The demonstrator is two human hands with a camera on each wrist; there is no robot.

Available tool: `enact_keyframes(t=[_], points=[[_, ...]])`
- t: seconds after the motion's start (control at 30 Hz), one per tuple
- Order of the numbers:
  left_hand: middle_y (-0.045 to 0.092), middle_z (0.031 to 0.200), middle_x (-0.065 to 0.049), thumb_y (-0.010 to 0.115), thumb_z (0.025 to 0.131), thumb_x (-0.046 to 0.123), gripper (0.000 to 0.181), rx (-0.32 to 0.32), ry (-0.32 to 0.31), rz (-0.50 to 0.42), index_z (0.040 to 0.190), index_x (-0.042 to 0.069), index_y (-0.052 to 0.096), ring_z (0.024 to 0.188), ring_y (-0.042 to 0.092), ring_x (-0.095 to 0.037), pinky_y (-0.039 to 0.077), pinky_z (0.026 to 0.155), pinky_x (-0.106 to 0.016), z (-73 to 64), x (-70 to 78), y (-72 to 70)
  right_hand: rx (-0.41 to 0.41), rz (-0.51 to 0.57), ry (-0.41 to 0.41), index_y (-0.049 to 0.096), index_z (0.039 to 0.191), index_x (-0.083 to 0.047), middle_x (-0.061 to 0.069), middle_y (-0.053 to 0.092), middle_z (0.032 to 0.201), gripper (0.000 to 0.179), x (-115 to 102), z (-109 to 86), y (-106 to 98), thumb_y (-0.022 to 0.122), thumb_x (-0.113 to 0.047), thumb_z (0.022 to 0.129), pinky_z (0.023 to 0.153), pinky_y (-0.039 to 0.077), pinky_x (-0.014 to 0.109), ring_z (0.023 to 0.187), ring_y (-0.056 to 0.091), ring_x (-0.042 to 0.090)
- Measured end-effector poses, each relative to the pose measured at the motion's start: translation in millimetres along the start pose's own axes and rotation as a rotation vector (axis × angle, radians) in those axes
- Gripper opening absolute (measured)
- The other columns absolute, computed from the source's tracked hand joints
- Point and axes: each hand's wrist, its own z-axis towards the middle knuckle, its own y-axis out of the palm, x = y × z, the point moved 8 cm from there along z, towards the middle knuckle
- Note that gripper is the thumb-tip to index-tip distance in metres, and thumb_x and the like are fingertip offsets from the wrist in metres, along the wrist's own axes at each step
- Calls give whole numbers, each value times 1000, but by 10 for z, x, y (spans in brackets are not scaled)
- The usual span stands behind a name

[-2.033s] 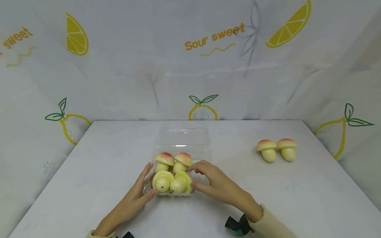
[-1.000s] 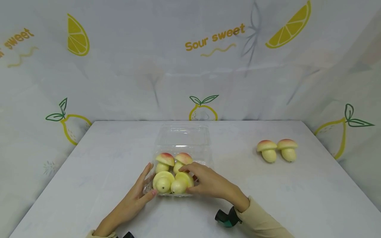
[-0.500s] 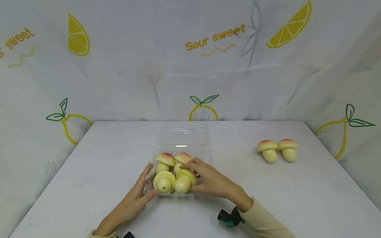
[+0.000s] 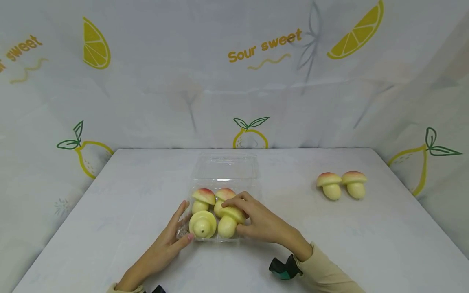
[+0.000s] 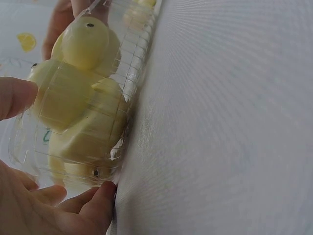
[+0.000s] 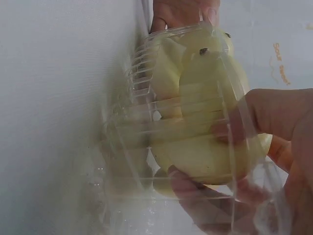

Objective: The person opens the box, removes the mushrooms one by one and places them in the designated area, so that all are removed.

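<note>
A hinged clear plastic container (image 4: 229,240) stands on the table with its lid (image 4: 228,167) folded back. My left hand (image 4: 169,241) holds its left side, thumb by the front corner and fingers along the wall. My right hand (image 4: 261,217) reaches in from the right and grips a pale yellow toy mushroom (image 4: 227,227) at the front right, its cap tilted up and right. Beside it lies another toy mushroom (image 4: 203,226), stem end towards me. Behind are two more, a left toy mushroom (image 4: 203,197) and a right toy mushroom (image 4: 224,193), partly hidden by my fingers.
Two more mushrooms with reddish caps, a left one (image 4: 329,185) and a right one (image 4: 354,184), lie side by side at the table's right. The white table (image 4: 121,211) ends at a lemon-printed backdrop (image 4: 165,81).
My right hand has closed on the front-right mushroom and turned it, its cap swinging up and right. The front-left mushroom has shifted slightly. My left hand stays in place.
</note>
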Motion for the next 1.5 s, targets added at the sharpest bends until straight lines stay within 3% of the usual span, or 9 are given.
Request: enact_keyframes(t=[0.2, 0.4, 0.7, 1.03, 1.27, 1.5], points=[[4, 166, -20, 55, 102, 18, 82, 0, 3, 4, 160, 11, -2, 144, 24, -55, 52, 99, -49, 0, -3, 1, -28, 61, -61, 57, 131, -21, 3, 53, 126, 54, -46, -2, 6, 65, -3, 80, 84, 53, 31, 103, 53, 13], [3, 166, -19, 54, 102, 18, 81, -6, 3, -6, 160, 13, -2, 145, 22, -55, 52, 99, -45, -5, -1, 3, -55, 120, -57, 58, 130, -17, -5, 59, 127, 47, -63, 10, 38, 69, -10, 85, 90, 55, 31, 106, 58, 9], [1, 167, -19, 54, 102, 18, 82, -20, -7, -24, 161, 15, -3, 146, 20, -54, 53, 100, -43, -6, 3, 11, -37, 91, -37, 57, 131, -19, 0, 55, 129, 49, -50, 25, 86, 76, -29, 88, 82, 57, 26, 102, 58, 11], [1, 166, -20, 54, 102, 17, 82, -15, 0, -22, 160, 13, -3, 145, 21, -55, 51, 101, -42, -8, 15, 12, 23, 65, -8, 61, 127, -19, -6, 64, 120, 46, -56, 30, 64, 77, -22, 84, 82, 56, 30, 97, 59, 9], [0, 166, -21, 54, 102, 17, 82, -20, -1, -29, 160, 15, -4, 145, 20, -55, 51, 101, -47, -8, 13, 22, 76, 42, -26, 60, 129, -24, -5, 57, 128, 45, -96, -17, -30, 75, -24, 86, 83, 53, 29, 103, 56, 10], [1, 166, -22, 55, 102, 18, 83, -9, -1, -10, 160, 12, -3, 144, 22, -56, 51, 100, -50, -5, 15, 12, 131, 72, -24, 55, 135, -19, -4, 55, 132, 46, -86, -60, -178, 70, -24, 92, 91, 52, 29, 111, 57, 10]])
